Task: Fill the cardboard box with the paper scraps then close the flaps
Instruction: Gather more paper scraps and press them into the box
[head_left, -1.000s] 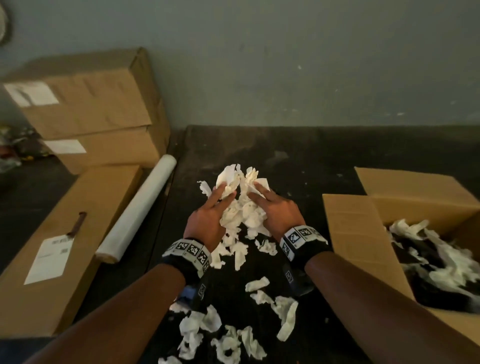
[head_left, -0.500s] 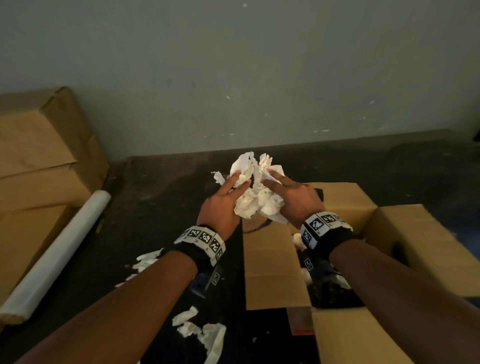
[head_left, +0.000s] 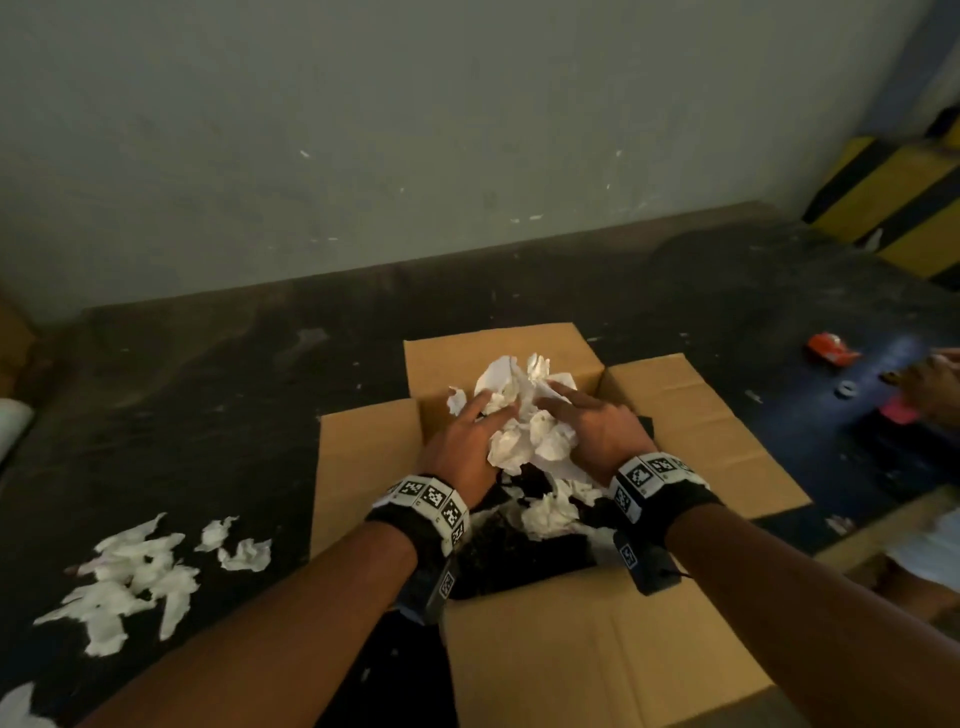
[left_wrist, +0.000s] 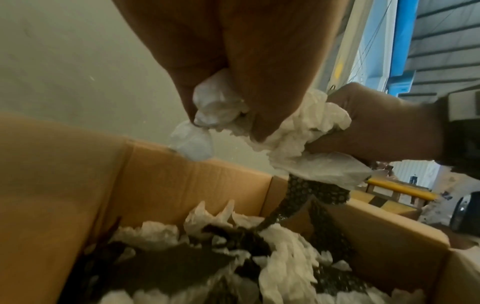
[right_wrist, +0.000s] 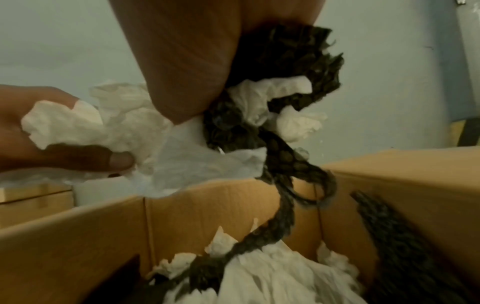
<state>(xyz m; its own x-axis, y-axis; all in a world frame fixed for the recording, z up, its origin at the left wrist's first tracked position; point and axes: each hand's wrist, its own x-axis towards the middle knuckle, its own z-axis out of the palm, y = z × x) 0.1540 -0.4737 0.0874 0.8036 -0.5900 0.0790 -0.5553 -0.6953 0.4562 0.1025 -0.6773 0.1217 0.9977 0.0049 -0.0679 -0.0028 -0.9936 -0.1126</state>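
The open cardboard box (head_left: 363, 467) stands on the dark floor with all its flaps folded out. Above its opening, my left hand (head_left: 462, 441) and right hand (head_left: 587, 431) hold a bundle of crumpled white paper scraps (head_left: 524, 415) between them. In the left wrist view my left hand's fingers (left_wrist: 233, 72) pinch white paper (left_wrist: 221, 107). In the right wrist view my right hand (right_wrist: 187, 72) grips white paper and a strip of black bubble wrap (right_wrist: 285, 61) that trails down into the box. White scraps (head_left: 550, 514) and dark wrap lie inside the box.
Loose white scraps (head_left: 135, 577) lie on the floor left of the box. Another person's hand (head_left: 924, 384) and an orange object (head_left: 831, 349) are at the right. A yellow-and-black striped barrier (head_left: 893, 208) stands in the far right corner. A wall runs behind the box.
Both hands lifted the bundle of scraps off the floor pile and carried it right. It now hangs over the box's opening, and the view has turned right with it.
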